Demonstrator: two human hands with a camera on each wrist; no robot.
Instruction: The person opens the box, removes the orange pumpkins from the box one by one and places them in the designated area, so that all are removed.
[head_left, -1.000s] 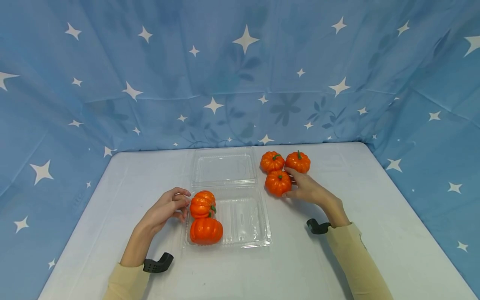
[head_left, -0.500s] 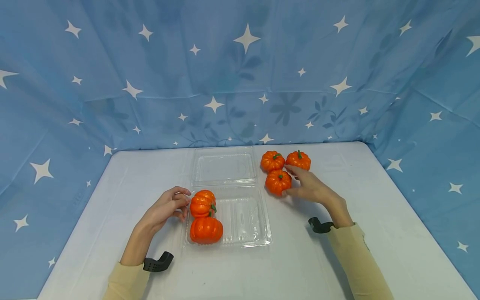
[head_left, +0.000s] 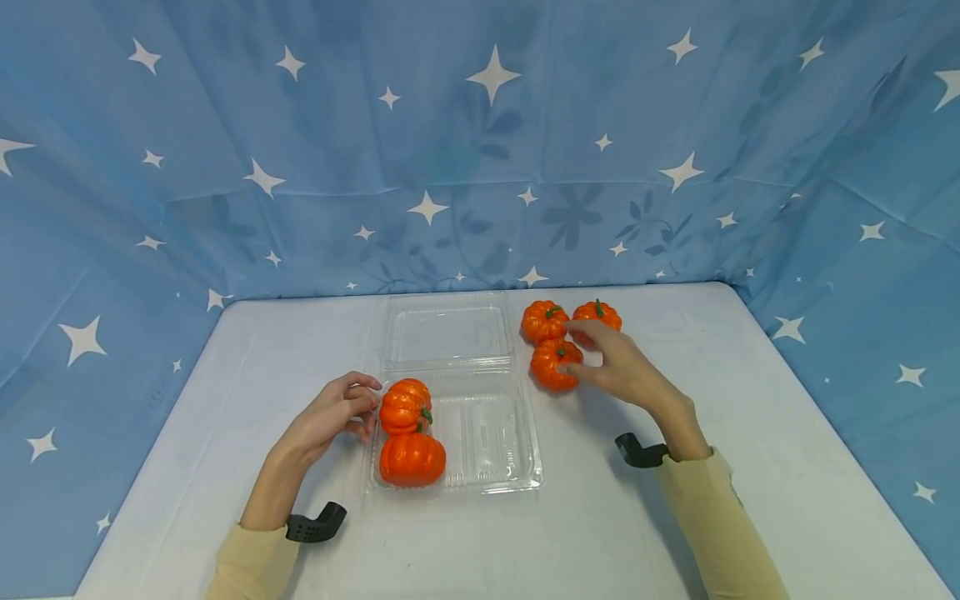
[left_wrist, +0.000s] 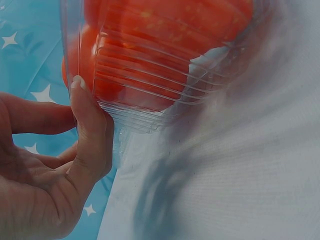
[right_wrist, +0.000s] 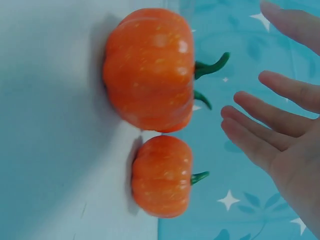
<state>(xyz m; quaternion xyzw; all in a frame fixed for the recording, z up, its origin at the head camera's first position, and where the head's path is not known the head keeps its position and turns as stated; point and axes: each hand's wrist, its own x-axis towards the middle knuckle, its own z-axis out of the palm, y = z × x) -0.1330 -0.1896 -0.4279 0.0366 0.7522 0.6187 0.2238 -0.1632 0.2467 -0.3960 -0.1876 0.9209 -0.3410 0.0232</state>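
Observation:
In the head view, a clear plastic clamshell box (head_left: 491,442) lies with its lid (head_left: 448,333) folded back. Two orange toy pumpkins sit along its left side, a rear pumpkin (head_left: 405,406) and a front pumpkin (head_left: 412,460). My left hand (head_left: 330,417) pinches the box's left rim between thumb and finger, as the left wrist view shows. My right hand (head_left: 618,367), fingers spread, hovers over a pumpkin (head_left: 553,367) on the table, nothing in its grasp. Behind that one stand a back left pumpkin (head_left: 543,323) and a back right pumpkin (head_left: 600,315).
A white cloth covers the table (head_left: 465,550). Behind it and at both sides hangs a blue curtain (head_left: 450,150) with white stars. The loose pumpkins stand just right of the lid, near the table's back edge.
My right hand has risen from the side of the nearest loose pumpkin and now overlaps its top. The left hand and the pumpkins stay where they were.

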